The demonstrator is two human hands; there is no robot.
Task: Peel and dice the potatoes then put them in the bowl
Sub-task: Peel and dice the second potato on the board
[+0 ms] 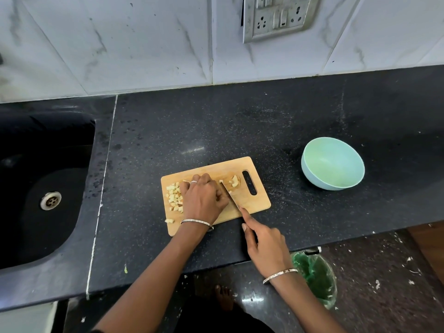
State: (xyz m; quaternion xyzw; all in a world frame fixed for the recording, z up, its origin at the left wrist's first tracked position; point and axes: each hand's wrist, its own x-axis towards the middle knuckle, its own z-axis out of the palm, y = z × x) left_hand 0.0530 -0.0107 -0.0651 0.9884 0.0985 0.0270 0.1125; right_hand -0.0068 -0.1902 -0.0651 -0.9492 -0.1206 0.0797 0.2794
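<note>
- Left hand (204,198) curls knuckles-down over a potato (221,181) mid-board, mostly hidden, pinning it for the cut.
- Right hand (266,246) grips the knife (230,195), forefinger laid along the spine, probably to steady it; the blade sits just right of the left hand.
- Dice (174,195) are heaped at the board's (254,203) left end, clear of the blade.
- Bowl (332,163) stands to the right, with no dice in it yet.

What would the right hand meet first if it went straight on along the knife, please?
The right hand would likely meet the left hand, curled right beside the knife; depth is unclear.
</note>
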